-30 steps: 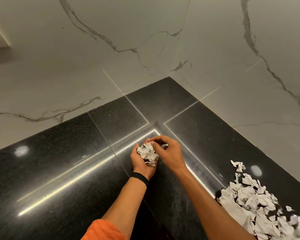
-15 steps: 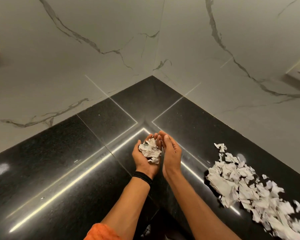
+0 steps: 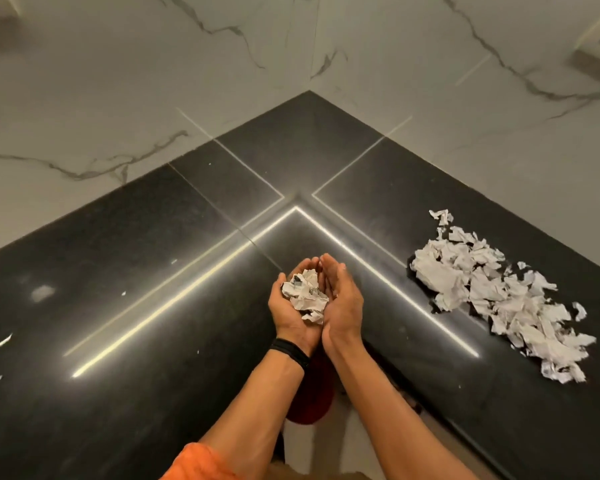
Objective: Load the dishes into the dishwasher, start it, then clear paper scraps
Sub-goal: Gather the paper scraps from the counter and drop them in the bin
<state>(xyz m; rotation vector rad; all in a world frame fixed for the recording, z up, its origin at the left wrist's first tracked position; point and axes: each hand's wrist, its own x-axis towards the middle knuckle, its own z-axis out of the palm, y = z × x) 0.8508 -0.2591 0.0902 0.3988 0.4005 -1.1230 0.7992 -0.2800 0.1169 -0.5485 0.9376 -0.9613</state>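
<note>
The black worktop (image 3: 153,289) carried a big pile of torn paper (image 3: 492,292) by its right-hand back edge, well apart from the hands. Above its inner front corner both forearms reached forward, palms up, wrists touching. The left hand (image 3: 288,317) cupped a crumpled handful of scraps (image 3: 305,294), its fingers curled loosely round them. The right hand (image 3: 343,303), fingers straight and pressed together, walled them in.

The black counter (image 3: 118,271) stops at the left wall (image 3: 118,81) and the right wall (image 3: 465,116), which close the corner. A heap of paper scraps (image 3: 492,292) runs down the right stretch, with bare bands either side. The left hand (image 3: 288,313) and right hand (image 3: 343,299), cupped round a paper wad (image 3: 305,292), fill the middle. Left of them is open stone, dotted with small bits (image 3: 5,339).
</note>
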